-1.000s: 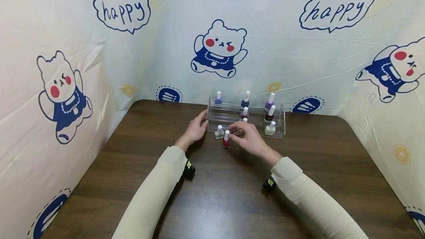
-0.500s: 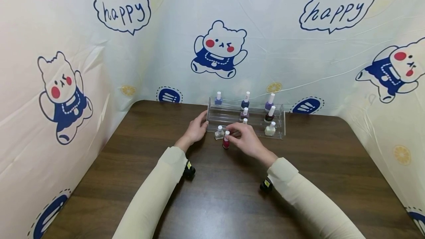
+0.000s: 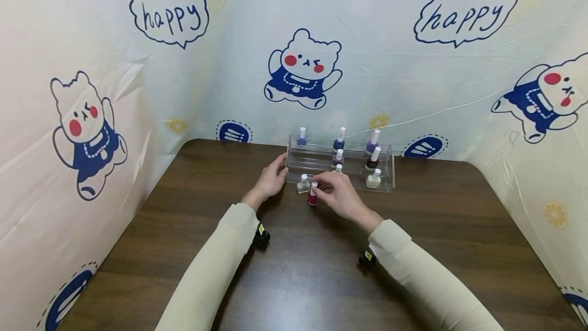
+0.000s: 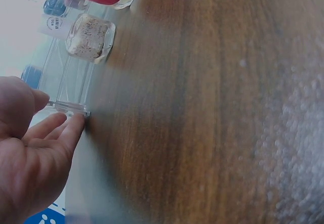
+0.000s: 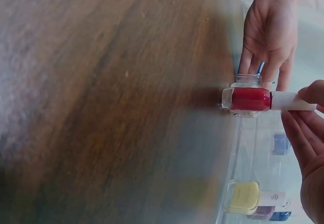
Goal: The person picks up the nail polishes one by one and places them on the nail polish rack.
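Observation:
My right hand (image 3: pixel 342 195) pinches the white cap of a red nail polish bottle (image 5: pixel 250 98) between thumb and fingers. The bottle stands upright in front of a clear acrylic display rack (image 3: pixel 312 161). At the rack's left end, my left hand (image 3: pixel 272 180) grips the side panel, thumb and fingertips at its edge in the left wrist view. A clear nail polish bottle with glitter flecks (image 4: pixel 91 38) stands just left of the red one, at the rack's front. Behind my right hand, a pale yellow bottle (image 5: pixel 244 197) is mostly hidden in the head view.
The rack's tiers hold several more bottles: light blue (image 3: pixel 301 139), dark blue (image 3: pixel 339 143), purple (image 3: pixel 371 144), mauve (image 3: pixel 338 160), near-black (image 3: pixel 372 162) and pale green-white (image 3: pixel 373 180). A printed cloth (image 3: pixel 390 80) hangs behind the brown wooden table (image 3: pixel 294 280).
My right hand has moved slightly left, and its fingers have come onto the red bottle's cap. The red bottle, the left hand and the rack have stayed in place.

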Tool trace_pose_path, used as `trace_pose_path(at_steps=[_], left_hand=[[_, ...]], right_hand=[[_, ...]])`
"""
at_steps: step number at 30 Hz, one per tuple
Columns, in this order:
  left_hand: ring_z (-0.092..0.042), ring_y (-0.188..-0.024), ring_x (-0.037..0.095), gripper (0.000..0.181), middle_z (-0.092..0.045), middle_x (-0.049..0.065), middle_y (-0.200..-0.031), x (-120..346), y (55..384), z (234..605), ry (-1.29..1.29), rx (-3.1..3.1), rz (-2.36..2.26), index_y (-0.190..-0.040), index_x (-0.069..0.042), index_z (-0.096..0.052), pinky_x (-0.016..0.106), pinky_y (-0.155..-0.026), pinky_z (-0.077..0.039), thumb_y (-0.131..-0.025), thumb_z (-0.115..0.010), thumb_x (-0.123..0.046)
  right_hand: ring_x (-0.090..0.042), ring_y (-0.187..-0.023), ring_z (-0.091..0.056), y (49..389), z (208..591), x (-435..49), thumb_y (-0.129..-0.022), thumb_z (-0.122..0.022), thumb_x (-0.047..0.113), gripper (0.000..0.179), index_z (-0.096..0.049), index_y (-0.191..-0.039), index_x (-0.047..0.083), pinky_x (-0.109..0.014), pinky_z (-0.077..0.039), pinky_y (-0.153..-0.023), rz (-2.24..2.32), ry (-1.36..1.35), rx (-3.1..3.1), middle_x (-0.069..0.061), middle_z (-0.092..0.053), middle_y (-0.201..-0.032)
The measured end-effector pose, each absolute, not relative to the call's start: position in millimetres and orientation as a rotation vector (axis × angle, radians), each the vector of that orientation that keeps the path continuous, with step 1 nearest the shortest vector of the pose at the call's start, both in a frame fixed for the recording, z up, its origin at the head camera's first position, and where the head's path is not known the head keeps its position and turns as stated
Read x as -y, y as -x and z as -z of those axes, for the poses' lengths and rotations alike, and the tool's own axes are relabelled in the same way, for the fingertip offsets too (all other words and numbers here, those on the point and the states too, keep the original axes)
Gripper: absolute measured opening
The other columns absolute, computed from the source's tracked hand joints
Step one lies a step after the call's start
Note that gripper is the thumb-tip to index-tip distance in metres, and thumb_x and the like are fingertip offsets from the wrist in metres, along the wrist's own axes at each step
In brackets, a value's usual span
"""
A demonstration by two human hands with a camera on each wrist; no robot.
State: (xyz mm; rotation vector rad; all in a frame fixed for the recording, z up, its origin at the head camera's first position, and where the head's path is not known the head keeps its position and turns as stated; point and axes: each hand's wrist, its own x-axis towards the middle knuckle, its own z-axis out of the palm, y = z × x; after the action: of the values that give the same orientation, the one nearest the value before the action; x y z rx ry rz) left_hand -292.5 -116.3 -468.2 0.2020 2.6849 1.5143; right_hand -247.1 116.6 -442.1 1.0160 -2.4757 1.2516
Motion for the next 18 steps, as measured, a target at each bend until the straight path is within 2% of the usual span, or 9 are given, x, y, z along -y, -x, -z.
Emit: trace_pose_path(at_steps=[6, 12, 18], left_hand=[[-0.052, -0.137, 0.033, 0.055, -0.046, 0.018, -0.156, 116.7, 293.8, 469.4, -0.222, -2.705, -1.518, -0.162, -0.014, -0.029, 0.042, -0.115, -0.042, -0.109, -0.044, -0.009], [-0.051, -0.138, 0.032, 0.055, -0.045, 0.017, -0.157, 116.7, 292.7, 469.1, -0.213, -2.704, -1.503, -0.162, -0.014, -0.028, 0.042, -0.115, -0.042, -0.109, -0.044, -0.01], [-0.052, -0.138, 0.033, 0.056, -0.045, 0.018, -0.156, 116.2, 291.5, 468.0, -0.217, -2.698, -1.517, -0.162, -0.013, -0.028, 0.042, -0.115, -0.042, -0.109, -0.044, -0.009]], right_hand=[[-0.023, -0.085, -0.074, 247.0, 443.2, -116.3, -0.092, -0.073, 0.0, 0.016, -0.074, -0.107, -0.004, -0.036, -0.063, -0.077, -1.271, -1.024, 2.469, -0.016, -0.075, -0.104], [-0.02, -0.088, -0.073, 248.0, 445.8, -115.3, -0.093, -0.074, 0.002, 0.015, -0.075, -0.107, -0.002, -0.033, -0.063, -0.078, -1.273, -0.997, 2.465, -0.012, -0.076, -0.104], [-0.019, -0.093, -0.073, 246.9, 444.2, -115.8, -0.094, -0.072, 0.002, 0.017, -0.076, -0.111, -0.001, -0.036, -0.063, -0.081, -1.264, -0.973, 2.488, -0.008, -0.076, -0.108]])
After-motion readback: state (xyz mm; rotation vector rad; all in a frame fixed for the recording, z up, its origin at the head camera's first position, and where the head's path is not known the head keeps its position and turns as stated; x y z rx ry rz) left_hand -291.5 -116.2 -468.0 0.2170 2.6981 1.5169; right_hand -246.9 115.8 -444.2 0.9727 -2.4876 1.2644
